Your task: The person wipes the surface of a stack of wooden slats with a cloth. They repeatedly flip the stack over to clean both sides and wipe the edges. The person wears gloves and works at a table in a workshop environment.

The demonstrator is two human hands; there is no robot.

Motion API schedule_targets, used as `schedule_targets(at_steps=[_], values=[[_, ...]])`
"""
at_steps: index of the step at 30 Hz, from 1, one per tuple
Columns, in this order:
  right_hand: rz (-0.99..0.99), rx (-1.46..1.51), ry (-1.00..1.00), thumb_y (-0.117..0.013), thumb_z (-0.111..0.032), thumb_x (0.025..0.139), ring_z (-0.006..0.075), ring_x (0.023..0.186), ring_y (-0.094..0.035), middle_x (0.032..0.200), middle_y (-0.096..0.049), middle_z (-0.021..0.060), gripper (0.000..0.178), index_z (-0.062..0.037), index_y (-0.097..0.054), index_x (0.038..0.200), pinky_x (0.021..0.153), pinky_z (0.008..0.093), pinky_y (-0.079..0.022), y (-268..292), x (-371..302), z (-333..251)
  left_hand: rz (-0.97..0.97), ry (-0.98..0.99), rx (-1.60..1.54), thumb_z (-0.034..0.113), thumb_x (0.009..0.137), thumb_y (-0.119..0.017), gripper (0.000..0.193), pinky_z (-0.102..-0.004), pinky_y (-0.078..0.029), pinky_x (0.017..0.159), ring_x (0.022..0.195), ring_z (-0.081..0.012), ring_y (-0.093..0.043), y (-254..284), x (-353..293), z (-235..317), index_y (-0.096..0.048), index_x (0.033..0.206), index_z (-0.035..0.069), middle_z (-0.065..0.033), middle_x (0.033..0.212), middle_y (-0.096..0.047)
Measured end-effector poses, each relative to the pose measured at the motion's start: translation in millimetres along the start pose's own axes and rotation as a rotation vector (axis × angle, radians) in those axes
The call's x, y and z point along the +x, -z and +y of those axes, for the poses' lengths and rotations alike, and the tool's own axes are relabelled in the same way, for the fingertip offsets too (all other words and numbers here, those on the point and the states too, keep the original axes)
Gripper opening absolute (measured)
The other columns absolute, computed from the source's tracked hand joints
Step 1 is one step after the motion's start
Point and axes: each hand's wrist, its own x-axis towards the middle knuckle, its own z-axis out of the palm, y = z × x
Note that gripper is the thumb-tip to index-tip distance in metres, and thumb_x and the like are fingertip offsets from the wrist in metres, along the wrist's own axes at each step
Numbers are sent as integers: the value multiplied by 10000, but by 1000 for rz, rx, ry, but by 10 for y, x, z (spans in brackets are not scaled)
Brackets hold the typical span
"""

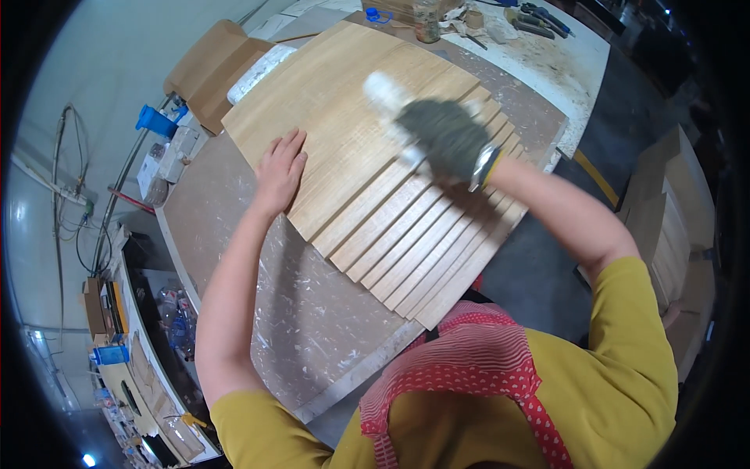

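A fanned stack of pale wooden boards (328, 94) lies on the worktable, each lower board's edge showing a little nearer to me. My left hand (281, 172), bare, rests flat with fingers extended on the left edge of the top board. Over the stack's right side is my right hand (447, 134), in a dark grey-green glove and smeared by motion. It is closed on a white cloth (385, 92), which sticks out past the glove on several sides against the top board. The glove hides the fingertips and part of the boards.
The brown worktable (297, 336) carries white scuffs. Behind it, a white table (539, 66) holds pliers (539, 19), a glass jar (426, 22) and scraps. An open cardboard box (215, 70) stands at the far left. More cardboard (664, 227) leans on the right.
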Motion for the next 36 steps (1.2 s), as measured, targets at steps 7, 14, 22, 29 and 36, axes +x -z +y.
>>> schedule_targets(at_steps=[7, 14, 22, 29, 36], values=[[-140, 44, 155, -622, -236, 828, 243, 884, -671, 938, -685, 83, 202, -127, -680, 988, 785, 354, -547, 104, 48, -474, -20, -15, 4, 352, 971, -435, 469, -521, -289, 1080, 1363, -329, -346, -2, 99, -5, -439, 1412, 193, -36, 1507, -373], [-144, -113, -106, -656, -173, 780, 312, 869, -625, 966, -631, 177, 237, -40, -636, 975, 749, 412, -511, 97, 23, -367, -27, 3, -29, 380, 969, -422, 473, -527, -253, 1083, 1378, -316, -317, -33, 39, -2, -446, 1404, 195, -27, 1511, -365], [-188, 416, 512, -655, -324, 791, 333, 938, -642, 1128, -610, 180, 471, -39, -596, 1161, 841, 454, -505, -266, -562, -2083, -7, -81, -59, 363, 950, -464, 465, -485, -303, 1082, 1358, -298, -351, -99, 178, -146, -486, 1379, 184, -43, 1493, -390], [287, 360, -110, -652, -146, 857, 246, 953, -642, 1068, -649, 147, 302, -63, -646, 1147, 894, 350, -511, 232, -576, -329, 18, -43, -14, 377, 942, -480, 402, -455, -365, 1033, 1237, -315, -457, 20, 271, 142, -563, 1288, 189, -103, 1333, -506], [-69, 301, 249, -650, -242, 744, 320, 938, -637, 1112, -617, 204, 461, -1, -589, 1133, 852, 454, -483, -357, -341, -1867, 202, -104, 57, 380, 945, -476, 417, -465, -389, 1000, 1224, -319, -483, -210, 203, 79, -536, 1316, 198, -144, 1330, -504]])
